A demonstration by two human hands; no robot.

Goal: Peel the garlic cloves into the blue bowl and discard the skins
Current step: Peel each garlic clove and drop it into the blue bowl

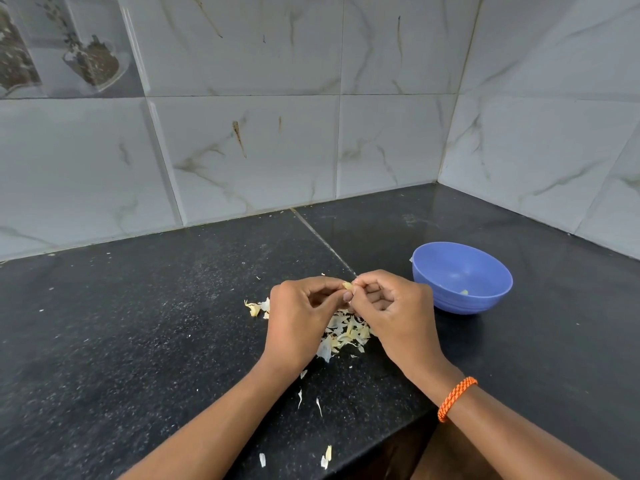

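Head view: both hands meet just left of the bowl [462, 277], above the counter [156, 323]. A clove [347, 286] sits between them, pinched at its near end by the left hand [301, 313], whose fingers [346, 296] curl round it, thumb under. The right hand [391, 306] pinches the clove's far tip between thumb and forefinger, its other fingers curled into the palm. Skins [346, 336] lie heaped on the counter below the hands, left of the bowl, with stray flakes nearer the counter's edge. One pale piece rests inside the bowl. An orange band [456, 398] circles the right wrist.
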